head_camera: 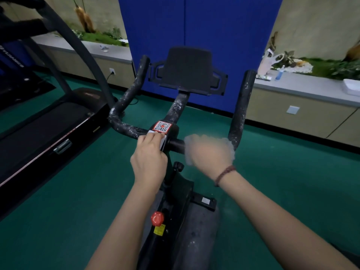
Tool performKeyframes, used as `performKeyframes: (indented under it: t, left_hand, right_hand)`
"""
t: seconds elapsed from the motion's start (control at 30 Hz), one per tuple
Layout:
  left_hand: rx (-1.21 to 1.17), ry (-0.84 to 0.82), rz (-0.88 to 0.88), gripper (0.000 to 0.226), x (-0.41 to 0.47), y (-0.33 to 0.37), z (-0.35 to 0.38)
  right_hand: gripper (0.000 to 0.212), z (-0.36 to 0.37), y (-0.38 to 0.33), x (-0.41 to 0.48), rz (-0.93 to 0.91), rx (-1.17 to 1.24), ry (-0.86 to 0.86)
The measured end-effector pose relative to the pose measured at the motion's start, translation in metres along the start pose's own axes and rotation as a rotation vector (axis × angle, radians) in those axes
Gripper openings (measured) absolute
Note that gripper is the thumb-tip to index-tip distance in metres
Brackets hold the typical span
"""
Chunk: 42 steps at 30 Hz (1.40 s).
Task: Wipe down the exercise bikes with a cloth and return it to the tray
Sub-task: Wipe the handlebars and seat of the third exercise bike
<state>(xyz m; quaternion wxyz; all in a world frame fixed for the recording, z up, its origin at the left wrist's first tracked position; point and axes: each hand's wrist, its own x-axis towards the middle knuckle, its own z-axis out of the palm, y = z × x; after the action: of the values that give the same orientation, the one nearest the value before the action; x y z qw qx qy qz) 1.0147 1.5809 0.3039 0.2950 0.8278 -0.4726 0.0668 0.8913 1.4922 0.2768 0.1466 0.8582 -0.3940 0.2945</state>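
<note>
A black exercise bike (181, 112) stands in front of me, its handlebars speckled with white dust. My left hand (149, 158) grips the handlebar just left of the centre clamp, below a red QR sticker (162, 126). My right hand (209, 152) is blurred and presses a pale cloth (230, 147) against the right part of the crossbar, near the bend of the right handle (241, 108). The cloth shows only at the edges around my fingers. A white tray (351, 86) sits on the counter at the far right edge.
A treadmill (48, 121) stands close on the left. A blue panel (198, 36) rises behind the bike. Low counters with plants run along the wall; a blue spray bottle (279, 73) and a bag stand on the right counter. The floor is green.
</note>
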Motion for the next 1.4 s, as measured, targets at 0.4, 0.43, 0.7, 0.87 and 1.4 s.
performKeyframes:
  t: [0.4,0.43,0.7,0.87,1.4]
  left_hand:
    - [-0.055,-0.02,0.022,0.047,-0.003,-0.003,0.004]
    - [-0.063,-0.035,0.026,0.043,-0.004,-0.001,0.004]
    - [-0.059,0.053,0.153,0.047,0.009,0.031,0.018]
    - [-0.024,-0.075,0.283,0.047,0.043,0.06,0.041]
    - [0.013,-0.239,0.297,0.032,0.054,0.065,0.055]
  right_hand:
    - [0.049,0.016,0.125,0.038,-0.136,0.518,-0.024]
    - [0.048,0.016,0.123,0.038,-0.11,0.526,-0.024]
    - [0.037,-0.011,0.043,-0.012,0.042,0.354,-0.011]
    - [0.033,0.0,0.075,-0.005,-0.181,0.444,0.01]
    - [0.046,0.017,0.127,0.055,0.004,0.559,-0.06]
